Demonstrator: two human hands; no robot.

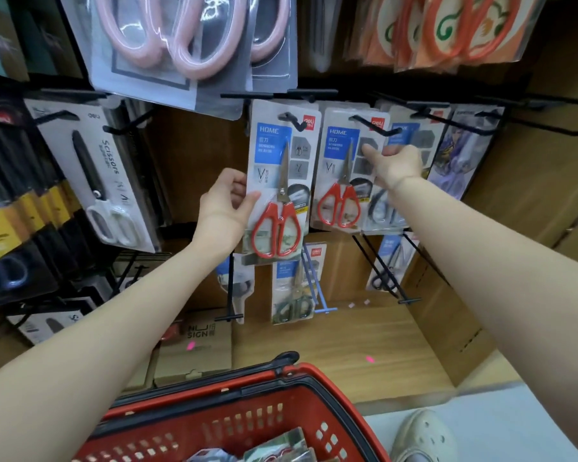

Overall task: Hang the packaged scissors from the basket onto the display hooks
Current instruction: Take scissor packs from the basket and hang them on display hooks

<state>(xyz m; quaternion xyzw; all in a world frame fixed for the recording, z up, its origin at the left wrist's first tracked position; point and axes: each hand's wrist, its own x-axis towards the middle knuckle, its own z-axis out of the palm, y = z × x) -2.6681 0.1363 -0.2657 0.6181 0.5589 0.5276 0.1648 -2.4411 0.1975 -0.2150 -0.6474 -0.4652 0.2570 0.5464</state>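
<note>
Two packs of red-handled scissors hang on black display hooks. My left hand (226,208) pinches the left edge of the left pack (281,181), which hangs on its hook (294,121). My right hand (396,163) holds the right edge of the second pack (342,171), thumb on its front, below its hook (369,126). The red basket (331,388) stands at the bottom of the view with more packs (277,450) lying inside.
Pink scissors packs (181,45) hang above, orange ones (447,28) at the top right, white-handled and black ones at the left. Lower hooks carry more packs (292,288). A wooden shelf lies behind the basket. A shoe (424,435) shows at the bottom right.
</note>
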